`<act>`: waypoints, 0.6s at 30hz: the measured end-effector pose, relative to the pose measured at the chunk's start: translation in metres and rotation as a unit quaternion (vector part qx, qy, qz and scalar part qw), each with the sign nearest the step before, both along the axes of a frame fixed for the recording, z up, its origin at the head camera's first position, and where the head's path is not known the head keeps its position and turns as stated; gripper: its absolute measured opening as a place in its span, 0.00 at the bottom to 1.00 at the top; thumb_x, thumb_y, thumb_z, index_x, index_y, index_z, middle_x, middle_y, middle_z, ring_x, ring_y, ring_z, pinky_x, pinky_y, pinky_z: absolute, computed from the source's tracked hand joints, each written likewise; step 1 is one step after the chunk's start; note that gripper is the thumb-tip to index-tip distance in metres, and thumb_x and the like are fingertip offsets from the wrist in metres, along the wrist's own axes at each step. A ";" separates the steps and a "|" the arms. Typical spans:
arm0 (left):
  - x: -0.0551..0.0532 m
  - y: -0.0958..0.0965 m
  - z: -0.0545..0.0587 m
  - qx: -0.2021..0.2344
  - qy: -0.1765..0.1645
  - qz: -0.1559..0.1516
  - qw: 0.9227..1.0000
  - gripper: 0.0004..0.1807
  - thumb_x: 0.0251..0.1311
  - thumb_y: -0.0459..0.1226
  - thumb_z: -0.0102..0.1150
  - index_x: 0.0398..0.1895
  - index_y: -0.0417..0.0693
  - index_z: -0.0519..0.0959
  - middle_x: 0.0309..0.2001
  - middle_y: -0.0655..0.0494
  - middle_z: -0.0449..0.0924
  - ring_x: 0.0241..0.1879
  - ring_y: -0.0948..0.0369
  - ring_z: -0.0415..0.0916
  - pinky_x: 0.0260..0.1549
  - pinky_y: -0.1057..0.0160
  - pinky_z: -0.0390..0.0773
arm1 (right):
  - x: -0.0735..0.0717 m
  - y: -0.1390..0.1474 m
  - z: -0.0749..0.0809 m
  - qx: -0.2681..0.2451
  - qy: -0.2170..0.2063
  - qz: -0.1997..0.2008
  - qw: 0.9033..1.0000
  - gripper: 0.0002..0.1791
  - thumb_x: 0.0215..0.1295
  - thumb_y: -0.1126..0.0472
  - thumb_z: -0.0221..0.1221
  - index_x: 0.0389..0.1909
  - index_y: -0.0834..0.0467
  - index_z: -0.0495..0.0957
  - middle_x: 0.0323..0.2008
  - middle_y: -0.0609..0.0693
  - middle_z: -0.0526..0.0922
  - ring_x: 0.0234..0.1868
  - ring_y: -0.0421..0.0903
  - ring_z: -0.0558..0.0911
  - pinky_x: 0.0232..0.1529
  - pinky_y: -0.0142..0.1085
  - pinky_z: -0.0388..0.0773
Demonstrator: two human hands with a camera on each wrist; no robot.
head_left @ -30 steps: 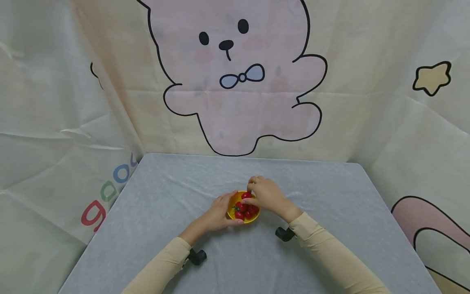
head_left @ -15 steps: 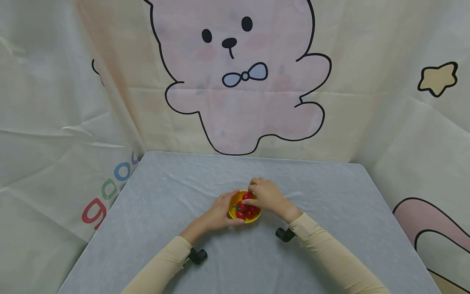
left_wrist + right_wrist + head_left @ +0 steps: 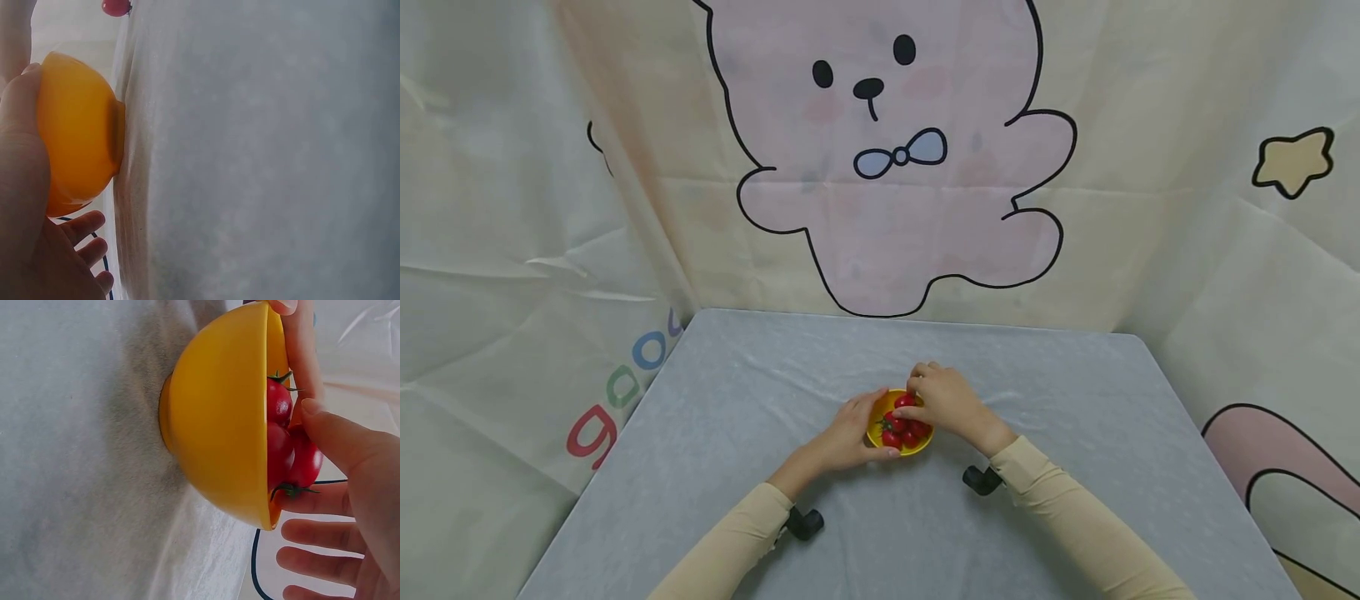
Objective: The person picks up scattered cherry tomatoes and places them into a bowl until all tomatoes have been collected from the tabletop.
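Observation:
A yellow bowl (image 3: 875, 433) stands upright on the table, with several red cherry tomatoes (image 3: 891, 439) heaped inside. My left hand (image 3: 847, 435) holds it from the left, thumb along the near rim and index finger at the far side; in the left wrist view, the other fingers (image 3: 94, 251) are spread off the wall. Over the bowl's right side, my right hand (image 3: 947, 400) pinches a cherry tomato (image 3: 306, 459) between thumb and index finger at the top of the heap. Its remaining fingers (image 3: 319, 565) extend past the rim. Green stems show on some tomatoes.
Another red tomato (image 3: 116, 6) appears at the top of the left wrist view, by the table surface, beyond the bowl. A grey cloth covers the table (image 3: 760, 358). Printed curtains (image 3: 880, 233) enclose its back and sides. Black wrist cameras (image 3: 805, 524) hang below both cuffs.
Between one second and half a second ago the view shifted slightly. Both hands, the bowl and the tomatoes keep the same arrangement.

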State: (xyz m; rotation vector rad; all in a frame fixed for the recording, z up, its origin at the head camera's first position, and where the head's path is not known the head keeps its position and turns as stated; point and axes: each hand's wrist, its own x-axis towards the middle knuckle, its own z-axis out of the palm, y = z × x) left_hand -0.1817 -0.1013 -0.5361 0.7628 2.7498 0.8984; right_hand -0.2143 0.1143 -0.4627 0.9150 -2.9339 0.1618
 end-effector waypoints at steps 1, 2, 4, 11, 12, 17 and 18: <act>0.000 0.000 0.001 0.001 0.002 -0.001 1.000 0.57 0.53 0.67 0.61 0.79 0.52 0.47 0.75 0.51 0.59 0.73 0.49 0.57 0.71 0.44 0.64 | 0.000 0.000 0.000 0.000 0.000 -0.001 1.000 0.28 0.56 0.32 0.63 0.37 0.54 0.86 0.44 0.50 0.83 0.42 0.45 0.78 0.42 0.38 0.82; 0.001 0.000 0.001 0.001 0.003 -0.002 1.000 0.57 0.53 0.67 0.61 0.79 0.52 0.47 0.75 0.50 0.59 0.73 0.49 0.57 0.71 0.44 0.64 | 0.000 0.001 0.000 0.000 0.001 -0.001 1.000 0.28 0.56 0.32 0.63 0.37 0.54 0.86 0.44 0.50 0.83 0.42 0.45 0.78 0.42 0.38 0.82; 0.001 0.000 0.002 0.002 0.005 -0.002 1.000 0.57 0.54 0.66 0.61 0.79 0.51 0.47 0.75 0.49 0.59 0.73 0.49 0.57 0.71 0.43 0.64 | 0.000 0.001 -0.002 0.000 0.003 0.000 1.000 0.28 0.56 0.32 0.63 0.36 0.53 0.86 0.44 0.50 0.84 0.42 0.45 0.79 0.42 0.38 0.82; 0.000 -0.001 0.001 0.004 0.008 -0.001 1.000 0.57 0.54 0.66 0.62 0.79 0.51 0.47 0.74 0.49 0.60 0.72 0.48 0.58 0.71 0.43 0.63 | -0.001 0.001 -0.004 -0.008 0.013 0.002 1.000 0.26 0.57 0.33 0.64 0.35 0.53 0.86 0.44 0.50 0.84 0.42 0.46 0.80 0.42 0.39 0.83; 0.000 -0.001 0.000 0.004 0.010 -0.001 1.000 0.57 0.54 0.66 0.61 0.79 0.50 0.47 0.74 0.49 0.60 0.72 0.48 0.58 0.71 0.43 0.63 | -0.001 0.002 -0.004 -0.010 0.014 0.002 1.000 0.26 0.57 0.34 0.64 0.35 0.53 0.86 0.44 0.50 0.84 0.42 0.46 0.80 0.43 0.40 0.83; 0.000 -0.002 -0.001 0.004 0.012 -0.004 1.000 0.57 0.54 0.67 0.61 0.79 0.50 0.47 0.74 0.49 0.61 0.72 0.48 0.58 0.70 0.43 0.64 | 0.003 0.005 -0.001 -0.018 0.022 0.003 1.000 0.25 0.56 0.35 0.66 0.33 0.54 0.86 0.44 0.51 0.84 0.43 0.48 0.80 0.45 0.42 0.83; 0.000 -0.002 -0.001 0.006 0.012 -0.004 1.000 0.57 0.54 0.67 0.61 0.78 0.50 0.48 0.74 0.48 0.61 0.72 0.47 0.59 0.70 0.42 0.64 | 0.005 0.006 0.000 -0.020 0.022 0.003 1.000 0.25 0.56 0.35 0.66 0.32 0.55 0.86 0.43 0.51 0.84 0.42 0.48 0.80 0.45 0.43 0.83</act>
